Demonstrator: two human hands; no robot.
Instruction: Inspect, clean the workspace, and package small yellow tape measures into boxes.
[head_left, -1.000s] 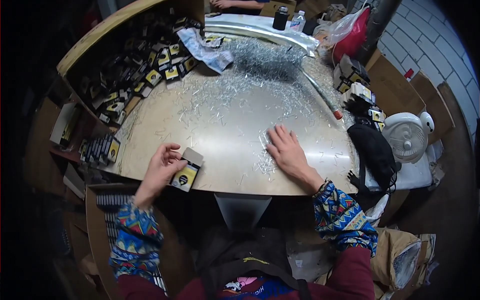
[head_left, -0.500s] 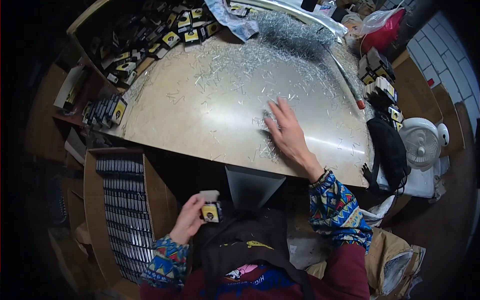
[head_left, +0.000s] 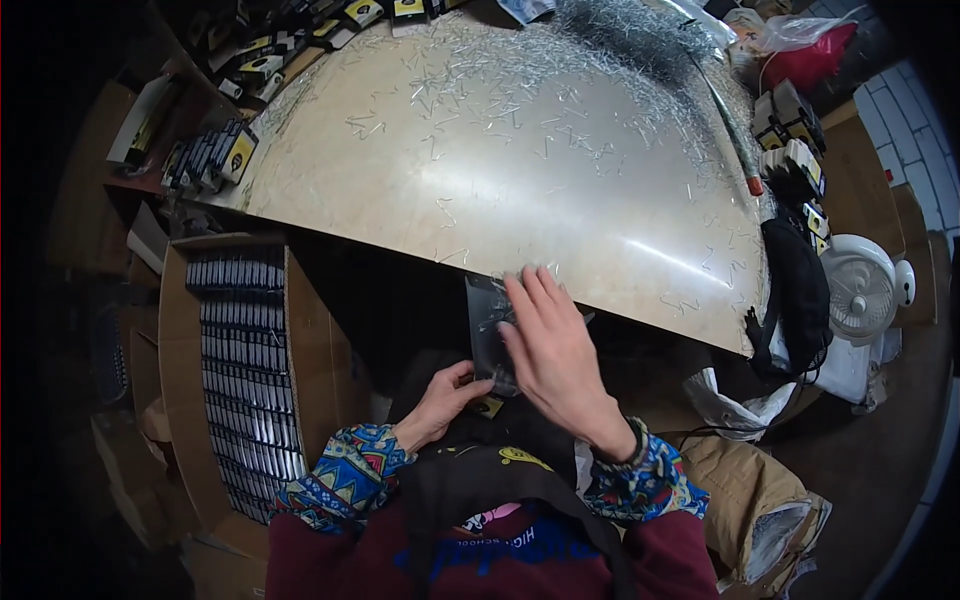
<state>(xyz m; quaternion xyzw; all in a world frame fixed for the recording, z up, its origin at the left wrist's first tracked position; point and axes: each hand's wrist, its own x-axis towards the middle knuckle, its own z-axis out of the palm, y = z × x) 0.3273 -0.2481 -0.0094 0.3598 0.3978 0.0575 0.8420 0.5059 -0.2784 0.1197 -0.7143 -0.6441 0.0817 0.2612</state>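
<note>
Below the table's front edge hangs a grey metal chute [head_left: 482, 315] with a few small bent wire pieces in it. My right hand [head_left: 555, 365] lies over the chute's right side, palm down with fingers stretched out, its fingertips at the table edge. At the chute's lower end my left hand [head_left: 447, 403] is closed on a small black-and-yellow box [head_left: 487, 406], most of which is hidden under the chute. Many bent wire pieces [head_left: 480, 85] lie scattered over the pale metal-topped table [head_left: 380, 190].
A cardboard carton [head_left: 275, 245] with rows of packed small boxes stands at the left. A dense wire heap [head_left: 625, 45] covers the table's far side. Along the right edge are a black bag [head_left: 797, 290] and a white fan [head_left: 858, 290]. Several small boxes [head_left: 215, 155] stand at the left corner.
My right hand has swept from the tabletop back toward me to the chute, and the wire pieces near it left the table. My left hand brought the box right, under the chute's end.
</note>
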